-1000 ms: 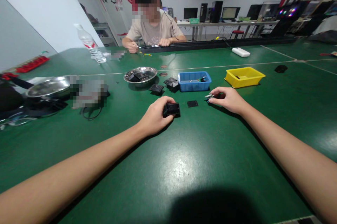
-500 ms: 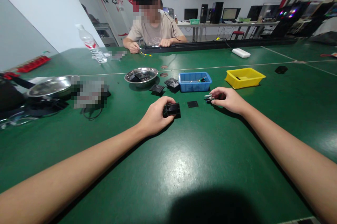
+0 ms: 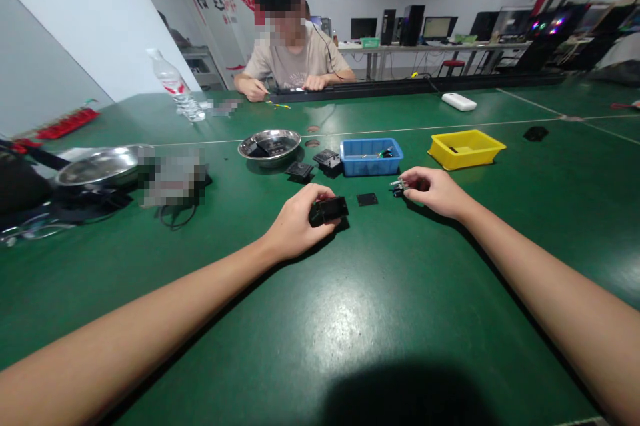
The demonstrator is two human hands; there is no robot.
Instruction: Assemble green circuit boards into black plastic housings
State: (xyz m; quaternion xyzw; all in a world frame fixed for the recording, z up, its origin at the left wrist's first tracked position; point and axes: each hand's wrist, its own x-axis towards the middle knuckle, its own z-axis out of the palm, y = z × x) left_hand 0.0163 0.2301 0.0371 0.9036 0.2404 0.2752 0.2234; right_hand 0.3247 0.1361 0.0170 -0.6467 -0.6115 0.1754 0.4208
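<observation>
My left hand (image 3: 300, 223) is closed around a black plastic housing (image 3: 334, 210), its box-like end facing right, just above the green table. To the right of it a thin flat black plate (image 3: 367, 199) lies on the table. My right hand (image 3: 433, 191) pinches a small part with metal prongs and a dark blue-black body (image 3: 398, 187) near the tabletop; its exact kind is too small to tell. Behind the hands sit two black plastic pieces (image 3: 300, 171) (image 3: 327, 160), next to a blue bin (image 3: 371, 167) holding small wired parts.
A steel bowl (image 3: 270, 158) with black parts stands behind my left hand, a yellow bin (image 3: 467, 158) behind my right. Further left are another steel bowl (image 3: 100, 176) and a water bottle (image 3: 175, 83). A co-worker (image 3: 295, 59) sits across the table by a long black bar (image 3: 400, 85).
My left hand has turned the black housing slightly, so its box-like end points more to the right and up. My right hand stays almost where it was.
</observation>
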